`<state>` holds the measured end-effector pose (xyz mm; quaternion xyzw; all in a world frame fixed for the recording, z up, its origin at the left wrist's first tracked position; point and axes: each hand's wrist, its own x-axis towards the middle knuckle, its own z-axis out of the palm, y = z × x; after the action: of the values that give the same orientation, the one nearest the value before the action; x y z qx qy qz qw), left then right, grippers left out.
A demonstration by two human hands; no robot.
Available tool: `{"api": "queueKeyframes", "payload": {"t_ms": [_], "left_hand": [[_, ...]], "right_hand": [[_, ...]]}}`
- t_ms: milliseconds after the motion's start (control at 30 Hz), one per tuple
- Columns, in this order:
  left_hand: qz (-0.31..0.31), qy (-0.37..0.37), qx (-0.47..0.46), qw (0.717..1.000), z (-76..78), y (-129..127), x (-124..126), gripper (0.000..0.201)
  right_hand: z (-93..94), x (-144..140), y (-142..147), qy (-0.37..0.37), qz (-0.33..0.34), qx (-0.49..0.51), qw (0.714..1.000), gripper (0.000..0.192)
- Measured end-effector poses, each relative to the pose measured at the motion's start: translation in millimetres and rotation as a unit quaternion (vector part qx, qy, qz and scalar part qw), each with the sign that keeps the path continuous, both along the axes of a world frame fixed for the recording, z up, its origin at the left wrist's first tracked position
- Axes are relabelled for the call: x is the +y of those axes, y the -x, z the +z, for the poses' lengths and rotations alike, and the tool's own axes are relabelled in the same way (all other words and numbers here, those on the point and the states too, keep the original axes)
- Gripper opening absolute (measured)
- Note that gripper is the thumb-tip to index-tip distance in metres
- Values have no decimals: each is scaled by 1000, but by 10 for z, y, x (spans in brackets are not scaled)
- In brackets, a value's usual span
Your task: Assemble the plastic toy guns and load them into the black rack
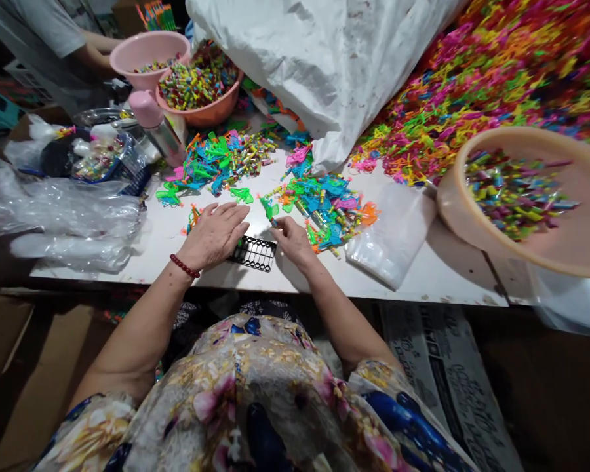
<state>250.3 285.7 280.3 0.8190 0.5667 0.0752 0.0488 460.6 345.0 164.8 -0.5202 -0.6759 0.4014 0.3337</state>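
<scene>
My left hand (215, 237), with a dark red bead bracelet (185, 266), lies palm down over the left end of a black plastic rack (256, 254) of small rings and bars. Its fingers are stretched out, and a bit of green shows under the thumb. My right hand (293, 241) is at the rack's right end, fingertips pinched together. A small green plastic toy (269, 207) is right at those fingertips; whether they grip it is unclear. Beyond my hands lie a pile of colourful small plastic toys (327, 203) and another pile (209, 157) with shiny little tubes.
A pink bottle (155, 124) stands left of the piles, near an orange bowl (211, 110) of tubes and a pink bowl (147, 58). Clear bags (393, 229) lie right, beside a large peach basin (516, 242). A white sack (324, 59) and a bright heap (511, 72) fill the back.
</scene>
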Motion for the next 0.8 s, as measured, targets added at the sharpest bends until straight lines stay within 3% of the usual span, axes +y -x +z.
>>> {"api": "queueKeyframes", "payload": {"t_ms": [100,267,500,633,800], "left_hand": [[9,-1,-2,1000,0,-18,25,55],[24,-2,-9,1000,4,-47,57,55],[22,-9,-23,999,7,-50,57,56],[22,-9,-29,999,-2,-42,60,57],[18,-13,-33,999,-13,-30,58,57]], "right_hand": [[10,-100,40,92,-10,135,987,28],[63,-204,107,215,51,293,930,43],[-71,-378,325,105,56,212,970,28],[-176,-552,440,19,78,184,980,26],[-334,-696,573,-79,114,81,987,26]]}}
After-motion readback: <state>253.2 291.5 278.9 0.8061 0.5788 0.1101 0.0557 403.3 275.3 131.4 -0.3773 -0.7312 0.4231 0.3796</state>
